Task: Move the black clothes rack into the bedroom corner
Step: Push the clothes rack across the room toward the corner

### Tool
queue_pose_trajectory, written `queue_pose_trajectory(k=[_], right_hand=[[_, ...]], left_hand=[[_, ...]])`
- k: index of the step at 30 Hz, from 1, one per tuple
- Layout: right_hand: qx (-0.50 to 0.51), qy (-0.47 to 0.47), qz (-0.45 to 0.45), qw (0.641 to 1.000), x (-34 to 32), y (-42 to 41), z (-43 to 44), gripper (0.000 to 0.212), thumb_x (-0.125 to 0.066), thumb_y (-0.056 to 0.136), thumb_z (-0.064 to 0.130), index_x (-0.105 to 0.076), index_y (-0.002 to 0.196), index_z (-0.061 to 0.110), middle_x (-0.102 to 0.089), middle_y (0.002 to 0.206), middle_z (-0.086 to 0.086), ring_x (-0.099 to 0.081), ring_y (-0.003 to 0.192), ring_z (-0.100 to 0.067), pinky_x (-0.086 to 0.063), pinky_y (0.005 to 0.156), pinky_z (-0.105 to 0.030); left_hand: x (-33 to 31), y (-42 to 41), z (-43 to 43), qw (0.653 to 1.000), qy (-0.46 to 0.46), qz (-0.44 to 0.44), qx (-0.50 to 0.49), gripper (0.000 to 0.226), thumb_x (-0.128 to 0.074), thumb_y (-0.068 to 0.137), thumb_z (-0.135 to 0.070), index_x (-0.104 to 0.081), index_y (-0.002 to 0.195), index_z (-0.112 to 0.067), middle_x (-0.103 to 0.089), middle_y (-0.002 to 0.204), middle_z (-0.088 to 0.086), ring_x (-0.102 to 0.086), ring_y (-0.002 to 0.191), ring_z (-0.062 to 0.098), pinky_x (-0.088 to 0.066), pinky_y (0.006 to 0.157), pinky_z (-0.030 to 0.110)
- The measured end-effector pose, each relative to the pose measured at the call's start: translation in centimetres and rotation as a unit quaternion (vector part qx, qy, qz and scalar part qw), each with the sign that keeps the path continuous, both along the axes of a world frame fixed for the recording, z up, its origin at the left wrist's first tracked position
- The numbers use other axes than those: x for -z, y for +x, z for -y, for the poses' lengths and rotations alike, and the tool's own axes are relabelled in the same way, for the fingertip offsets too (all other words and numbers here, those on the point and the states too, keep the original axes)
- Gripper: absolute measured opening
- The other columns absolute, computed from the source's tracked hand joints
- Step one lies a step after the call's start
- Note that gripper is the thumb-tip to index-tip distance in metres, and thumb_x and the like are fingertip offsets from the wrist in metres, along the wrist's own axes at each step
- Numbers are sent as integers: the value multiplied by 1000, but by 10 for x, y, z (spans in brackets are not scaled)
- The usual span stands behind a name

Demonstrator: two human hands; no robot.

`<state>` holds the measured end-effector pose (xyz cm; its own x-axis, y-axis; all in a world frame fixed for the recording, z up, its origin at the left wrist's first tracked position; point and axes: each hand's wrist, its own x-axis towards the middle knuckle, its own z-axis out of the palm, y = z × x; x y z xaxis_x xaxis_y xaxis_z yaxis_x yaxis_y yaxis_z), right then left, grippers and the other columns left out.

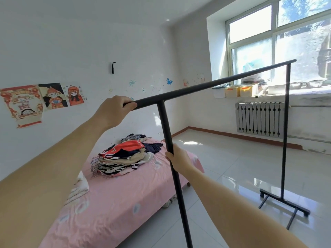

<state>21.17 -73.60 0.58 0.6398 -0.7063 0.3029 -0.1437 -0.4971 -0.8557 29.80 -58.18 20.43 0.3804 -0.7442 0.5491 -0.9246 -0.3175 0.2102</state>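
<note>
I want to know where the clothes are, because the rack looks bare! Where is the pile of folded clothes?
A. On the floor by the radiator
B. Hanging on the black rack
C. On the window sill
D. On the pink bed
D: the pile of folded clothes lies on the pink bed, while the black clothes rack carries nothing on its top bar.

one clothes rack [211, 85], two hands, three posters [41, 99], one bed [125, 190]
</note>
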Motion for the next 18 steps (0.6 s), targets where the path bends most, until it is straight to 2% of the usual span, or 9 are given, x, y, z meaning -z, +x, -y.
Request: queue_pose_trajectory(k=[3, 6, 10, 13, 16, 18], right_hand=[[16, 5, 6, 1000, 3, 2, 37, 17, -50, 95, 19, -52, 109, 11, -67, 92, -11, -63, 80, -26, -50, 68, -33], [25, 34, 21, 999, 2, 4, 78, 22, -49, 95, 19, -53, 115, 10, -66, 94, -12, -64, 87, -29, -54, 80, -41], [42, 47, 21, 998, -1, 11, 139, 22, -49, 96, 17, -55, 115, 8, -66, 97, -12, -64, 91, -28, -53, 85, -40], [60, 49, 6, 997, -4, 15, 178, 21, -49, 96, 18, -54, 114, 8, -66, 100, -13, -63, 89, -28, -53, 78, -35], [77, 57, 5, 995, -4, 20, 221, 22, -49, 96, 19, -53, 115, 9, -63, 94, -8, -57, 79, -21, -45, 62, -25], [83, 63, 11, 995, -3, 22, 247, 22, -49, 96, 20, -54, 115, 9, -61, 90, -5, -56, 76, -18, -43, 60, -23]], left_hand=[[2, 7, 41, 1000, -18, 5, 10, 27, -45, 94, -31, -66, 95, -14, -50, 59, 6, -42, 51, 20, -33, 56, 32], [3, 15, 88, 999, -29, 10, 30, 27, -45, 93, -31, -66, 94, -14, -52, 61, 6, -44, 53, 19, -34, 55, 31], [4, 28, 156, 998, -44, 17, 48, 26, -46, 93, -30, -66, 92, -14, -56, 64, 9, -46, 56, 21, -35, 56, 31], [5, 36, 200, 997, -44, 23, 56, 25, -45, 93, -30, -65, 89, -15, -54, 61, 6, -45, 53, 18, -34, 53, 29], [5, 43, 246, 996, -40, 34, 66, 26, -44, 94, -30, -64, 92, -14, -51, 58, 1, -45, 52, 14, -32, 50, 27], [5, 45, 274, 996, -39, 44, 69, 26, -44, 94, -30, -64, 96, -13, -50, 58, -3, -45, 52, 12, -30, 49, 26]])
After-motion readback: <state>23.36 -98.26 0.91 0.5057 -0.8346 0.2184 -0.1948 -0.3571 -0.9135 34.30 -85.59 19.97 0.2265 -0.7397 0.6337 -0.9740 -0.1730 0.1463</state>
